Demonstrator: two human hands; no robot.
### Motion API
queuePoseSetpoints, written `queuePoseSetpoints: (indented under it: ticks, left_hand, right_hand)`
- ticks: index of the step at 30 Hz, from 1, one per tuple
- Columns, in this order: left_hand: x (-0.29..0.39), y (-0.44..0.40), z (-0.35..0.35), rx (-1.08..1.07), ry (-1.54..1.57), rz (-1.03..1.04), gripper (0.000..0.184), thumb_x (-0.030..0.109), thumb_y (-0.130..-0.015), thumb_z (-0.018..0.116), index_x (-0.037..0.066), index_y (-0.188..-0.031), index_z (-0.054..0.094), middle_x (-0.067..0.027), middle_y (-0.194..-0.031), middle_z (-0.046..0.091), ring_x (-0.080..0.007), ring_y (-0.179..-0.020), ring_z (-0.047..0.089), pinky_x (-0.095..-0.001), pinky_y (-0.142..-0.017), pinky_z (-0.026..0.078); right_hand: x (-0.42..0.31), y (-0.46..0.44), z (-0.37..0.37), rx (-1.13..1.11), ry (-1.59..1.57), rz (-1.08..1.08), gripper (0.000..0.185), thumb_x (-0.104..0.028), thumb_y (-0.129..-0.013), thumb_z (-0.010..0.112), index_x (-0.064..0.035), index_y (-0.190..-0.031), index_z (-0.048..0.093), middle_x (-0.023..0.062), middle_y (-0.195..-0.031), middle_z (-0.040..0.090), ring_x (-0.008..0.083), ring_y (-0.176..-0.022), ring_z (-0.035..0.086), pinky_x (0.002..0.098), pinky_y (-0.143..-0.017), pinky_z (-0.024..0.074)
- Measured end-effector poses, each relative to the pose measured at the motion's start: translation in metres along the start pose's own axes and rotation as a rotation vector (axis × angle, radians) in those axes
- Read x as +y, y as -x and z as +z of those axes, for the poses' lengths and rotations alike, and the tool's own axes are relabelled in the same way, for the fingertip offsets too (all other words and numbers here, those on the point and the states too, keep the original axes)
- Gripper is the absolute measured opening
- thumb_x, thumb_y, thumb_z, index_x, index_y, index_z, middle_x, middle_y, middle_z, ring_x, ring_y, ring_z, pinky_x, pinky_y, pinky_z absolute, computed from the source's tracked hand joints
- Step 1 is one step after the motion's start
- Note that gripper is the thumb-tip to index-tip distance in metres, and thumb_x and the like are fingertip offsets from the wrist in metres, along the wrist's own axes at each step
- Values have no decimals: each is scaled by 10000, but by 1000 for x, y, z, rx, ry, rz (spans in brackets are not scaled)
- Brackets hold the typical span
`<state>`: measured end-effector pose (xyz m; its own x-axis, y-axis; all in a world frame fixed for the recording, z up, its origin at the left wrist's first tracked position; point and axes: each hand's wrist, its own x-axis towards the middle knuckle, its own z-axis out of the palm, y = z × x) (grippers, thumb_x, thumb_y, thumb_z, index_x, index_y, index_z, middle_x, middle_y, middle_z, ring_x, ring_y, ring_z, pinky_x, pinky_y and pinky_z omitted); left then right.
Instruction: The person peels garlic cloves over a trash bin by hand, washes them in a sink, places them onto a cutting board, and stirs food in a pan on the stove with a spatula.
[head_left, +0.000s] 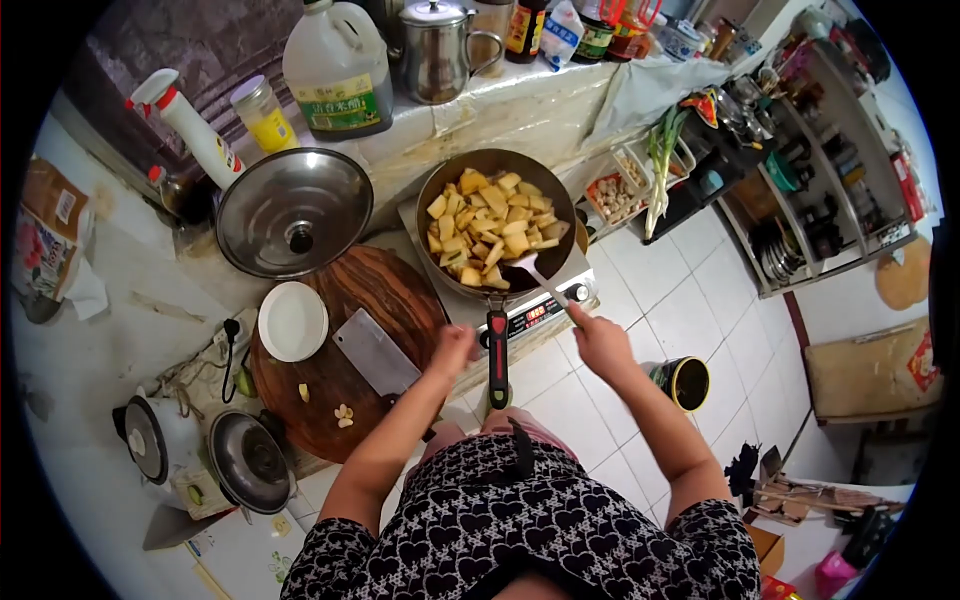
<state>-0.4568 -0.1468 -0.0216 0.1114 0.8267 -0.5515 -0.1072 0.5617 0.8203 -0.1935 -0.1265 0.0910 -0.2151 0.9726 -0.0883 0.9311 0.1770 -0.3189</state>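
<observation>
My right hand (pixel 603 343) is closed around the handle of a metal spatula (pixel 545 285), whose blade reaches into the right side of a frying pan (pixel 567 200). Chunks of what look like potato (pixel 490 222) fill much of the pan. The pan sits on an induction cooker (pixel 541 316) with a lit red display, its black and red handle (pixel 498 355) pointing toward me. Left of that handle, my left hand (pixel 455 348) is curled into a loose fist close to the cooker's front, with nothing visible in it.
On the left a round wooden board (pixel 340 400) carries a cleaver (pixel 375 352), a white bowl (pixel 293 321) and garlic pieces (pixel 345 415). A metal lid (pixel 294 212) leans behind it. A vinegar jug (pixel 338 70) and steel pot (pixel 435 50) stand on the ledge; a bin (pixel 690 384) is on the floor.
</observation>
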Motion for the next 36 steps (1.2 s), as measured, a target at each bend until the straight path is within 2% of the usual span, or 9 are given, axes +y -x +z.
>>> queuePoseSetpoints:
  ticks: [2, 6, 12, 16, 18, 24, 26, 30, 36]
  left_hand:
    - [19, 25, 40, -149, 333, -215, 386, 443, -911, 470, 99, -1084, 436, -51, -769, 540, -155, -623, 567, -332, -544, 493]
    - [6, 25, 63, -136, 411, -234, 342, 406, -914, 485, 100, -1046, 408, -49, -740, 497, -151, -543, 508, -339, -490, 462]
    - [6, 27, 67, -84, 436, -250, 332, 395, -929, 466, 94, -1065, 432, -16, -685, 479, -126, -492, 451, -316, -465, 423]
    - [8, 29, 67, -74, 434, -250, 327, 395, -929, 465, 100, -1066, 432, -13, -681, 478, -124, -491, 450, -313, -462, 418]
    - [7, 29, 67, -69, 425, -242, 322, 394, -929, 465, 103, -1062, 433, -10, -682, 482, -120, -494, 454, -304, -461, 420]
    - [7, 31, 67, -71, 421, -211, 346, 420, -914, 484, 103, -1042, 432, -9, -677, 484, -116, -485, 458, -285, -451, 419]
    - [7, 30, 66, -68, 409, -208, 354, 426, -911, 486, 102, -1042, 432, -10, -676, 484, -117, -484, 457, -286, -451, 417]
    - [4, 28, 66, -80, 430, -198, 299, 383, -915, 495, 109, -996, 406, -35, -667, 467, -143, -454, 454, -321, -429, 421]
    - [11, 32, 63, -72, 397, -236, 374, 431, -910, 487, 88, -1046, 428, -17, -682, 482, -123, -490, 454, -296, -451, 412]
  right_hand:
    - [-8, -12, 20, 46, -56, 24, 415, -166, -833, 512, -194, -1247, 491, 181, -741, 596, 366, -674, 599, 459, -615, 479]
    - [0, -47, 61, 146, -336, 32, 425, -181, -829, 533, -168, -1252, 500, 216, -838, 620, 393, -738, 596, 440, -634, 471]
    - [12, -84, 65, 35, -878, 201, 504, -224, -853, 574, -49, -1306, 439, 38, -667, 586, 128, -542, 498, 306, -521, 431]
    - [-11, -67, 4, -141, -1191, 475, 447, -243, -883, 542, -100, -1301, 474, -40, -583, 460, 30, -447, 338, 202, -376, 244]
    - [-12, -74, -5, -111, -1222, 424, 435, -213, -910, 515, -125, -1329, 437, -57, -534, 391, 35, -382, 261, 206, -340, 184]
    - [-5, -142, 44, 162, -835, 129, 451, -216, -871, 539, -48, -1284, 476, 34, -642, 559, 83, -534, 480, 233, -483, 377]
    - [-27, -143, 34, 187, -640, 122, 413, -225, -832, 549, -68, -1214, 536, 254, -934, 617, 395, -878, 599, 382, -759, 473]
    - [-43, -128, 40, 119, -186, -33, 426, -222, -833, 526, -136, -1249, 495, 207, -786, 630, 394, -755, 608, 466, -672, 485]
    - [-44, -79, 31, 6, -109, -39, 462, -194, -835, 525, -190, -1291, 453, 204, -751, 617, 392, -692, 593, 473, -620, 471]
